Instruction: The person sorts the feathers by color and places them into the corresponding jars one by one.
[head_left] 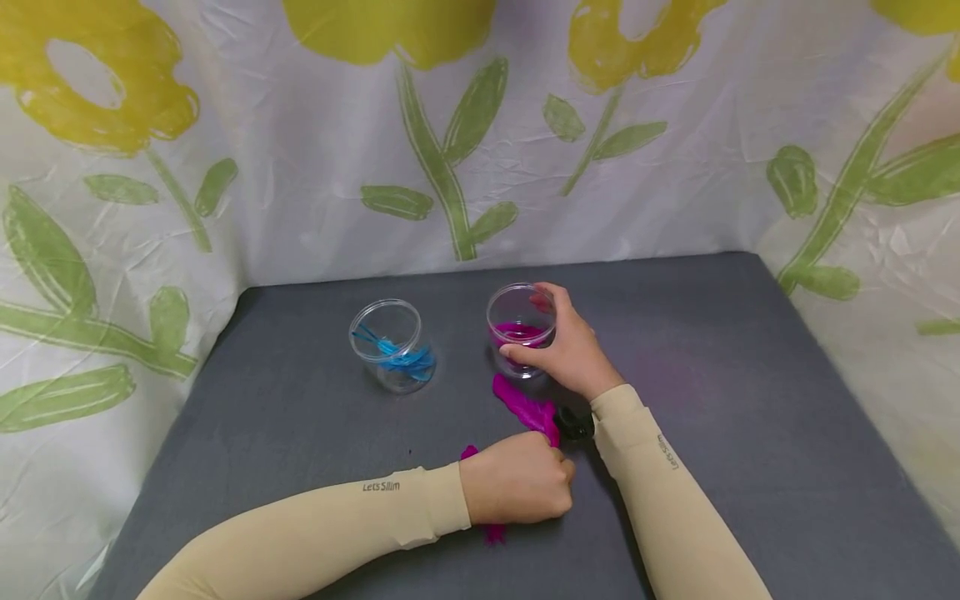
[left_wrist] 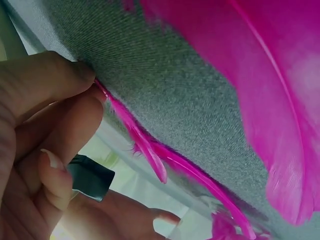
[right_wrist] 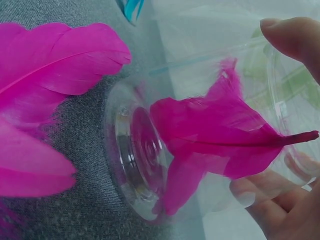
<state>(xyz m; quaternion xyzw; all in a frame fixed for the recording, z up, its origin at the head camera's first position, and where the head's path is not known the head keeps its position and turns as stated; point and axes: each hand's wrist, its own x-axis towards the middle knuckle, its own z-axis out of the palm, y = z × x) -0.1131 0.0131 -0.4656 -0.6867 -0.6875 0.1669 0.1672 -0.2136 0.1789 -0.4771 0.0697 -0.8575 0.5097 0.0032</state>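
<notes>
While the right hand (head_left: 573, 346) holds the clear jar (head_left: 498, 335) between thumb and fingers, the left hand (head_left: 517, 479) pinches one pink feather (left_wrist: 140, 135), which points towards the jar; a light grip, I think, would best prevent bending.

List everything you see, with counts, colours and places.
Left container: one, clear, on table.
Blue strips: several, blue, inside it.
Right container: one, clear, in right hand.
Contained feathers: count unclear, pink, inside it.
Held feathers: at least one, pink, in left hand.
Other feathers: at least one, pink, near left sleeve.
Table: one, dark grey, underneath.
Floral backdrop: one, white, yellow and green, behind table.
Black object: one, black, by right sleeve.
Left sleeve, right sleeve: two, beige, on arms.
Left hand, right hand: two, above table.
</notes>
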